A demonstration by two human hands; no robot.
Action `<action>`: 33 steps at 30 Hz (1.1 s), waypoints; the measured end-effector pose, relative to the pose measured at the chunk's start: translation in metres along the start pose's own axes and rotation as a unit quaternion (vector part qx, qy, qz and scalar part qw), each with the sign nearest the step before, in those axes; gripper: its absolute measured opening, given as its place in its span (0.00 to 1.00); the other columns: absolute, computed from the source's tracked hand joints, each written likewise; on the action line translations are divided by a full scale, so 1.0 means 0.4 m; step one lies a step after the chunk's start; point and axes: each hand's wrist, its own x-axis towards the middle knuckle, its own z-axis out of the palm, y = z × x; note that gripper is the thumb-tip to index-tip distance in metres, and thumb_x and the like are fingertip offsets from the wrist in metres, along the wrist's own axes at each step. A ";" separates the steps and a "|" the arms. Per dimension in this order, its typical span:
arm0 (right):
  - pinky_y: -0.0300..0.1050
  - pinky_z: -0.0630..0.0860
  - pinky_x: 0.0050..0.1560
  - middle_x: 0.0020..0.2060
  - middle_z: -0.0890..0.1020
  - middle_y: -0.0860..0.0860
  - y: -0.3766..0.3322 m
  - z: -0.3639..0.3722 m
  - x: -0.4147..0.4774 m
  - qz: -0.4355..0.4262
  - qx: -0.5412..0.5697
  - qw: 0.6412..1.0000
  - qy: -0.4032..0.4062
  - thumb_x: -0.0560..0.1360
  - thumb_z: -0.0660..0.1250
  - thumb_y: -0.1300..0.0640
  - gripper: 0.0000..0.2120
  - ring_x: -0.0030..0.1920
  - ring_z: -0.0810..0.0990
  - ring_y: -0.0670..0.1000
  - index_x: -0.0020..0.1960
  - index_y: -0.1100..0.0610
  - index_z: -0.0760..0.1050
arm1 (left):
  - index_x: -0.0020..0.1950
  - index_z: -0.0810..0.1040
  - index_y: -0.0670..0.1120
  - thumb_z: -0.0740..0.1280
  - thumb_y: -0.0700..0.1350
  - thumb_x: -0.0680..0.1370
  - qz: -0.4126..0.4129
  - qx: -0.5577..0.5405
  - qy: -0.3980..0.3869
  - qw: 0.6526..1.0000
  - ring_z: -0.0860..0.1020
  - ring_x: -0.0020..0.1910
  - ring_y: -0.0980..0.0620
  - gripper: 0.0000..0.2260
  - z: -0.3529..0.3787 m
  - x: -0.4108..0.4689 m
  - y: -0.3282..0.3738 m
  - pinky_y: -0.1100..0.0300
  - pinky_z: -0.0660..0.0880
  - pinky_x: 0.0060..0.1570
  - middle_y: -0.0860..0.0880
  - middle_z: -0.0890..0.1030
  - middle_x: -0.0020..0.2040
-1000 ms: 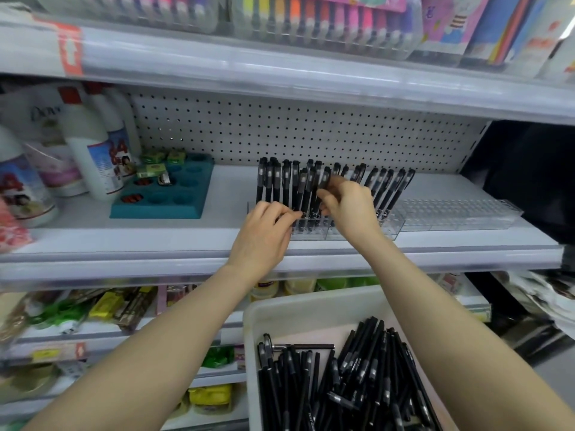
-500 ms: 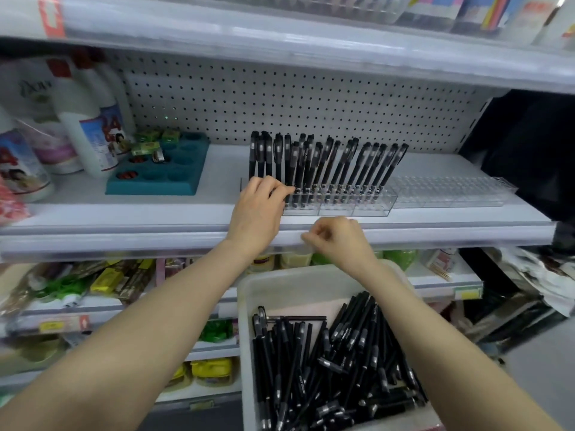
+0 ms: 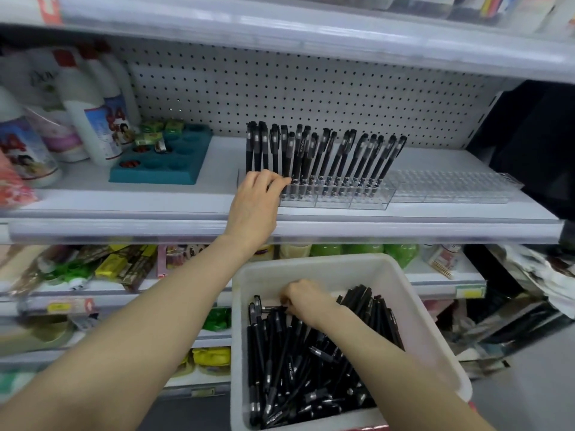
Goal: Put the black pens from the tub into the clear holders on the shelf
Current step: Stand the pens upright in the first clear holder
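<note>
Black pens [image 3: 311, 362] heaped in white tub [image 3: 413, 309], light, stiff, likely slick — best pinched mid-barrel; right hand [image 3: 306, 301] curled among them, grip not discernible, left hand [image 3: 256, 203] fingers loosely apart, resting on part-filled clear holder [image 3: 348, 200] on shelf [image 3: 186, 209].

arms: bare to above elbow | hands [image 3: 255, 203]: bare | no sleeves visible
</note>
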 end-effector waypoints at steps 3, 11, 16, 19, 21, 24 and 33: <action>0.48 0.75 0.50 0.51 0.82 0.59 0.016 -0.008 -0.004 -0.007 -0.007 1.000 -0.003 0.75 0.66 0.62 0.07 0.52 0.80 0.60 0.52 0.59 0.79 | 0.69 0.74 0.44 0.71 0.32 0.73 -0.002 0.006 -0.005 1.000 0.70 0.58 0.46 0.25 -0.004 0.000 0.003 0.53 0.72 0.59 0.47 0.76 0.60; 0.44 0.76 0.48 0.46 0.83 0.51 0.093 -0.163 -0.074 -0.004 0.149 0.985 0.083 0.75 0.70 0.58 0.07 0.46 0.81 0.51 0.52 0.54 0.79 | 0.64 0.78 0.45 0.67 0.39 0.78 -0.023 0.000 0.010 1.000 0.71 0.55 0.46 0.15 -0.016 0.020 0.019 0.50 0.73 0.56 0.48 0.77 0.55; 0.42 0.80 0.40 0.39 0.83 0.51 0.118 -0.337 -0.122 -0.027 0.330 0.935 0.128 0.77 0.69 0.58 0.02 0.36 0.81 0.48 0.50 0.55 0.79 | 0.63 0.80 0.44 0.68 0.38 0.77 0.015 -0.007 0.025 1.000 0.72 0.57 0.46 0.14 -0.004 0.024 0.024 0.50 0.73 0.56 0.47 0.78 0.56; 0.44 0.82 0.43 0.37 0.82 0.53 0.122 -0.425 -0.127 -0.025 0.392 0.901 0.185 0.78 0.67 0.56 0.04 0.36 0.82 0.49 0.47 0.56 0.78 | 0.65 0.78 0.44 0.68 0.39 0.78 0.018 -0.016 0.017 1.000 0.72 0.59 0.47 0.15 0.004 0.025 0.030 0.49 0.74 0.58 0.47 0.78 0.59; 0.45 0.82 0.44 0.38 0.82 0.55 0.123 -0.472 -0.120 -0.011 0.393 0.882 0.261 0.79 0.65 0.56 0.06 0.37 0.82 0.49 0.47 0.58 0.77 | 0.65 0.78 0.44 0.68 0.39 0.77 0.011 -0.022 0.023 0.999 0.72 0.60 0.47 0.15 0.009 0.025 0.030 0.49 0.74 0.59 0.47 0.79 0.58; 0.45 0.82 0.44 0.37 0.84 0.54 0.126 -0.521 -0.088 0.025 0.391 0.837 0.381 0.80 0.65 0.55 0.06 0.37 0.84 0.49 0.48 0.57 0.77 | 0.64 0.79 0.43 0.69 0.37 0.77 0.011 -0.028 0.041 0.999 0.72 0.58 0.46 0.15 0.018 0.021 0.029 0.51 0.74 0.57 0.47 0.79 0.56; 0.46 0.82 0.48 0.35 0.84 0.48 0.119 -0.514 0.012 0.070 0.323 0.822 0.464 0.80 0.65 0.53 0.08 0.35 0.84 0.42 0.53 0.57 0.79 | 0.65 0.78 0.43 0.69 0.37 0.76 0.012 -0.017 0.042 0.999 0.72 0.57 0.46 0.17 0.029 0.015 0.033 0.52 0.74 0.58 0.47 0.79 0.56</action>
